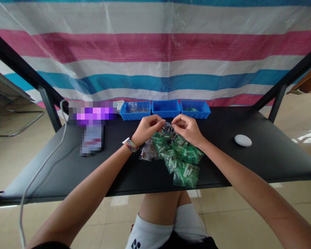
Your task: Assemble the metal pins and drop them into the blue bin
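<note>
Between my two hands is a small clear plastic bag with thin pieces in it that I cannot make out. My left hand, with a woven band at the wrist, pinches its left side. On the other side the fingertips of my right hand close on it. Right below lies a pile of green plastic bags holding white stick-like pieces. Several clear bags with brownish thin pieces sit at the pile's left edge, partly under my left wrist.
Three blue bins stand along the back: the left bin holds clear bags, the middle bin shows a bare floor, the right bin holds something green. A white oval object lies right on the black table. A white cable crosses the left side.
</note>
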`<state>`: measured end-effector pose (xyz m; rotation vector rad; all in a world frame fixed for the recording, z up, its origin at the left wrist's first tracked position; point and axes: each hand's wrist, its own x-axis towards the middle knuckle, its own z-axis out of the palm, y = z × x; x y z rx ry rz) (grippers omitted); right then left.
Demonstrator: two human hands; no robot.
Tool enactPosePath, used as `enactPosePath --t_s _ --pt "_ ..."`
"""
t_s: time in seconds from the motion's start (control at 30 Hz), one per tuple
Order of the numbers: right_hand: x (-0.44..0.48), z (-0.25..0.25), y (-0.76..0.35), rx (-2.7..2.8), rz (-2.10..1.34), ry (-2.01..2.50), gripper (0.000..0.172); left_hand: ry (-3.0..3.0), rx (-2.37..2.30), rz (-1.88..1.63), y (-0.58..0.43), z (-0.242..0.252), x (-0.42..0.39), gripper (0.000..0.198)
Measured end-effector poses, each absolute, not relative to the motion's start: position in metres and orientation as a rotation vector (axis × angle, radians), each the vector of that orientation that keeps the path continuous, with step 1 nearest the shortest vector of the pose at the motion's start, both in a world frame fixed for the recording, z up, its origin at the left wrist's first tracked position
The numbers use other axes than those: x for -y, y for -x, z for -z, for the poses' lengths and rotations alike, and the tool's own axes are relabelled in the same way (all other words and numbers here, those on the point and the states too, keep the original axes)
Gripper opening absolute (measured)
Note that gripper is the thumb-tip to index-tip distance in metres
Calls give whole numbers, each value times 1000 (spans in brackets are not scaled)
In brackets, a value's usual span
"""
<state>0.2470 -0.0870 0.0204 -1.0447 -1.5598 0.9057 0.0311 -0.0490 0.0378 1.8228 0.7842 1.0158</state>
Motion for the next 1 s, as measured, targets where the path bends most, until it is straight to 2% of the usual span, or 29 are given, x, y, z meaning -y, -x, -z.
enactPosePath --t_s 0.37,0.47,0.6,0.77,1.0 --pt "85 -18 -249 1551 -855 1050 17 -1808 -759 -988 -31 -38 49 45" --pt "85 -19 -249 1548 -870 1031 17 -1771 -745 -970 -31 -40 50 40" --pt "85 -21 -249 1537 -870 1062 23 -1684 -684 -984 -31 -41 50 29" --pt "85 -20 -249 1541 -840 1077 32 -1660 -649 -1006 -31 -40 48 26" --pt "84 -18 -250 1544 -826 1081 36 -1667 -651 -1033 -31 -37 46 26"
